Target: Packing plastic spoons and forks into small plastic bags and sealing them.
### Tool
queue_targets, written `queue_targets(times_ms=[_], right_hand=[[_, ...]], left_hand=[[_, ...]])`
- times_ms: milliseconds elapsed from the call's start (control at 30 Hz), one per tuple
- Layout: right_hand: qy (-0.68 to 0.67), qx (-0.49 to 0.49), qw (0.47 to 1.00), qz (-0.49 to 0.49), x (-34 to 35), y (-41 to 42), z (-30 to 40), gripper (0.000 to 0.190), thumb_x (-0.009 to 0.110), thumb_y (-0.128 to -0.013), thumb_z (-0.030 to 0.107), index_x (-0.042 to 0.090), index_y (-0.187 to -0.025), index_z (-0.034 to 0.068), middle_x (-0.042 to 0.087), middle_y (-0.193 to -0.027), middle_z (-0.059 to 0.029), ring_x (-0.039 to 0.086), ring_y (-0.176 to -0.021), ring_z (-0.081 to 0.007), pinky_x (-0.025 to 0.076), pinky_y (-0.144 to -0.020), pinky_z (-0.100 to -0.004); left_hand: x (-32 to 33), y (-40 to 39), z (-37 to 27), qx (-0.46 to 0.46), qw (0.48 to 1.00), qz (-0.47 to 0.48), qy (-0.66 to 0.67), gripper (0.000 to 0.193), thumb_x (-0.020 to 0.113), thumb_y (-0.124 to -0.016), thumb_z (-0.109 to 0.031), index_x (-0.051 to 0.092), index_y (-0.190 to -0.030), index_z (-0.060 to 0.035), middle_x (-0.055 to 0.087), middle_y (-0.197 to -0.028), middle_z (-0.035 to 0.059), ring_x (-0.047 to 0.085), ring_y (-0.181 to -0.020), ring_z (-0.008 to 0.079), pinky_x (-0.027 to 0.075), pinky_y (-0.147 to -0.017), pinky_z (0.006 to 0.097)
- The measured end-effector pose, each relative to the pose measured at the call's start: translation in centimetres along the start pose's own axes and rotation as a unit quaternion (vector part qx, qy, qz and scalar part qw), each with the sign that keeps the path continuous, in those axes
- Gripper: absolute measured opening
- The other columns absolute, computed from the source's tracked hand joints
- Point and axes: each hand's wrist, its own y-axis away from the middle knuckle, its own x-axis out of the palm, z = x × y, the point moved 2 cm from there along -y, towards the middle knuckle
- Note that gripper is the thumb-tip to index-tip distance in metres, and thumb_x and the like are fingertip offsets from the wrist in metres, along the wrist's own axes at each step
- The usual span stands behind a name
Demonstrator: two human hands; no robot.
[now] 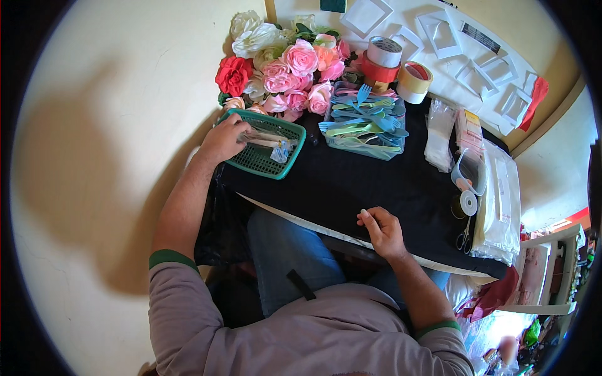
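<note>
My left hand (pixel 226 139) reaches into a green plastic basket (pixel 282 175) at the table's left, its fingers closed around the near end of a clear-wrapped packet (pixel 263 137). The packet holds pale, stick-like pieces, and a small blue-and-white wrapped piece (pixel 280 152) lies at its right end. Over the black tablecloth by the front edge is my right hand (pixel 383 230), its fingers curled and the thumb against them; nothing shows in it. Between and beyond my hands stands a clear plastic tub (pixel 364 149) heaped with blue and green plastic forks and spoons (pixel 362 123).
Artificial roses (pixel 291 70) and stacked tape rolls (pixel 382 63) stand at the back. On the right are clear plastic bags (pixel 439 136), an empty tub (pixel 469 171), a ribbon spool (pixel 468 203), scissors (pixel 464 237) and a stack of plastic-wrapped sheets (pixel 498 202). A wall rises close on the left.
</note>
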Motion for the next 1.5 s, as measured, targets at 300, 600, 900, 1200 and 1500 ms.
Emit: queue_targets(times_ms=[300, 600, 900, 1200, 1500], right_hand=[[-0.007, -0.006, 1.0, -0.022, 0.2, 0.2, 0.0, 0.027, 0.061, -0.098, 0.024, 0.069, -0.091, -0.001, 0.066, -0.083, -0.0126, 0.063, -0.076, -0.0216, 0.047, -0.067, -0.0327], [-0.008, -0.007, 0.999, -0.031, -0.1, 0.2, 0.4, 0.027, 0.062, -0.097, 0.024, 0.069, -0.09, -0.001, 0.066, -0.081, -0.0138, 0.063, -0.075, -0.0233, 0.048, -0.068, -0.0334], [-0.012, -0.008, 1.0, -0.009, -0.2, 0.0, 0.2, 0.027, 0.062, -0.098, 0.023, 0.068, -0.095, -0.003, 0.067, -0.085, -0.0112, 0.064, -0.076, -0.0148, 0.049, -0.067, -0.0294], [-0.197, 0.07, 0.974, 0.086, -2.0, -0.1, -0.8, 0.026, 0.06, -0.1, 0.024, 0.065, -0.109, 0.0, 0.068, -0.097, -0.0074, 0.062, -0.089, -0.0116, 0.049, -0.078, -0.0268], [-0.343, 0.07, 0.937, -0.001, -8.0, 1.2, -3.9, 0.02, 0.059, -0.099, 0.019, 0.063, -0.108, 0.002, 0.064, -0.093, -0.0068, 0.06, -0.09, -0.0146, 0.048, -0.08, -0.0299]], left_hand=[[0.4, 0.3, -0.7, 0.006, 1.0, -0.021, -0.002, 0.041, 0.075, -0.07, -0.01, 0.06, -0.108, -0.0126, 0.054, -0.113, 0.0097, 0.059, -0.109, 0.0316, 0.051, -0.091, 0.0424], [-0.3, 0.1, -1.8, -0.003, 0.999, -0.02, 0.025, 0.043, 0.075, -0.071, -0.014, 0.06, -0.11, -0.0116, 0.054, -0.119, 0.0099, 0.058, -0.112, 0.0326, 0.05, -0.093, 0.0431], [0.0, -1.0, -8.8, 0.039, 0.964, -0.187, 0.187, 0.022, 0.068, -0.084, -0.007, 0.061, -0.104, -0.0049, 0.06, -0.101, 0.0112, 0.062, -0.091, 0.0267, 0.051, -0.072, 0.0362], [1.1, -3.5, -23.6, 0.197, 0.935, -0.192, 0.224, 0.014, 0.072, -0.082, -0.008, 0.065, -0.093, -0.0056, 0.066, -0.088, 0.009, 0.063, -0.085, 0.0292, 0.049, -0.076, 0.0394], [2.3, -10.6, -22.3, 0.12, 0.956, -0.171, 0.207, 0.019, 0.075, -0.08, -0.013, 0.063, -0.091, -0.0032, 0.062, -0.084, 0.0112, 0.063, -0.083, 0.0295, 0.049, -0.074, 0.0389]])
